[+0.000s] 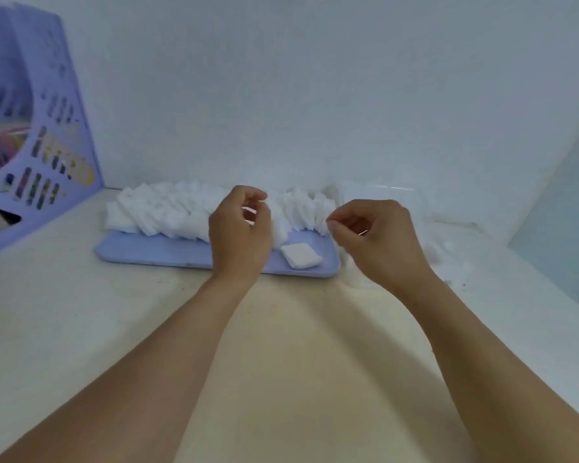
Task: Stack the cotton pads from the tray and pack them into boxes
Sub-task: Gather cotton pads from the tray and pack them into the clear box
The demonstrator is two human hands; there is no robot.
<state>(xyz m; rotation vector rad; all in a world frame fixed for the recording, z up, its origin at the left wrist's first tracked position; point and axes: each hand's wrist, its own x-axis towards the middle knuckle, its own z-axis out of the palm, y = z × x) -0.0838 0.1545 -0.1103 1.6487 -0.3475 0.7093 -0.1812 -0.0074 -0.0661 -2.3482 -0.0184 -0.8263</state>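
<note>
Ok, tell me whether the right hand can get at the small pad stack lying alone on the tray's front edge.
Probably yes. The small pad stack lies flat on a bare part of the purple tray, uncovered, between the two hands. The right hand hovers just to its right with nothing between; the left hand sits beside it but not over it.

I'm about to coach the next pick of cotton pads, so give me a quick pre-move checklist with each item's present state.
1. Pads left to pick: ok. A long pile of cotton pads lies along the far side of the tray.
2. Started stack: ok. A small stack of pads rests on the tray's near right part.
3. Left hand free: cannot tell. Its fingers are curled over the pile, and any pad in them is hidden.
4. Right hand free: cannot tell. Its fingertips are pinched by the pile's right end.
5. Box ready: cannot tell. A clear container sits right of the tray, its outline faint.
</note>
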